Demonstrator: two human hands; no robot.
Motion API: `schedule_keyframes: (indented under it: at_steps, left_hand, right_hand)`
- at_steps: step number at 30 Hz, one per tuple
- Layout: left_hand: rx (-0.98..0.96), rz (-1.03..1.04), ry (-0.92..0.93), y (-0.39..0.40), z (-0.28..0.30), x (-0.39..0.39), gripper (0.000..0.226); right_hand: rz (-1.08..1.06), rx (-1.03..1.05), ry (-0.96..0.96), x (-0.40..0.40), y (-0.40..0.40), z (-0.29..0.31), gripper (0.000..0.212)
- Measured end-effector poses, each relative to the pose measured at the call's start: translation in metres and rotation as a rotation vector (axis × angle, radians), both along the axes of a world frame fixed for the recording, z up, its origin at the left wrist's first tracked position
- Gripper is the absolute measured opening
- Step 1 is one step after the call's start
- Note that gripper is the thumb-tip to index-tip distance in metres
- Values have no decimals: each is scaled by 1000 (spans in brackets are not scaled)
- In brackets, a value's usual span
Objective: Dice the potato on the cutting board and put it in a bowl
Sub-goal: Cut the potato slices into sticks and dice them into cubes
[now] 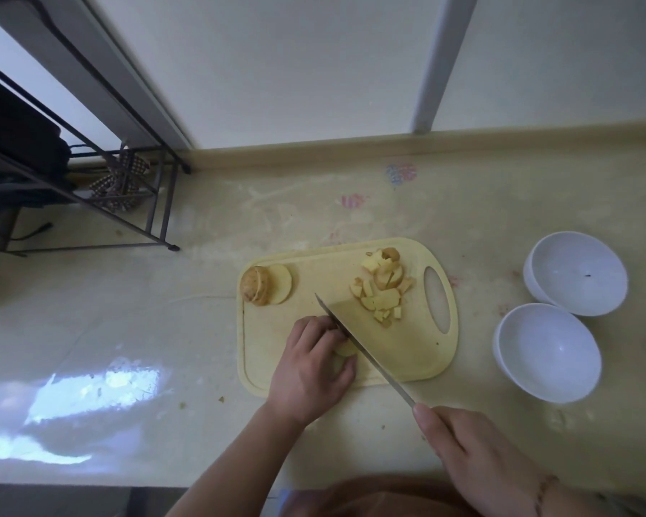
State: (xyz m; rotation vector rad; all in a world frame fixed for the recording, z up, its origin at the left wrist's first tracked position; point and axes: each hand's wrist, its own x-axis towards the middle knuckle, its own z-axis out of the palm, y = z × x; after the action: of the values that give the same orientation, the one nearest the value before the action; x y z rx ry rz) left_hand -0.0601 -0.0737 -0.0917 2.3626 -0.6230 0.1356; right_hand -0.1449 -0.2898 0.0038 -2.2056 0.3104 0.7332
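Nearest the camera, the right hand is gripping the handle of a knife, fingers curled round it, forefinger lying along the spine. Its blade is slanting across the yellow cutting board, which is lying on the tabletop. On the board's near left part, the left hand is pressing a potato slice down, fingers bent over it and thumb just beside it, right against the blade. Diced potato pieces are lying heaped at the board's far right, beside its handle hole. An uncut potato end is sitting at the board's far left corner. Two white bowls are standing right of the board, touching each other.
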Motion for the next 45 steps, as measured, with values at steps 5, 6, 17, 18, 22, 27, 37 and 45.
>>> schedule_keyframes:
  at_steps: [5, 6, 17, 18, 22, 27, 37, 45]
  left_hand:
    - [-1, -5, -5, 0, -1, 1, 28]
    - [-7, -4, -6, 0, 0, 1, 28]
    - [-34, 4, -55, 1, 3, 0, 25]
    - [-33, 4, -67, 1, 2, 0, 23]
    - [-37, -5, -76, 2, 0, -2, 19]
    - [-53, 0, -54, 2, 0, -1, 19]
    - [-64, 2, -37, 2, 1, -1, 19]
    - [-64, -7, -35, 3, 2, 0, 20]
  right_hand:
    - [40, -85, -10, -4, -1, 0, 123]
    - [50, -73, -16, -1, 0, -2, 119]
    - [-2, 15, -104, 21, 5, -8, 71]
    - [0, 15, -98, 20, 4, -8, 71]
    - [-3, 43, -57, 15, 7, -2, 67]
    - [23, 44, -32, 7, 8, 3, 74]
    - [50, -49, -39, -3, 3, 2, 102]
    - [27, 27, -71, 20, 17, -13, 71]
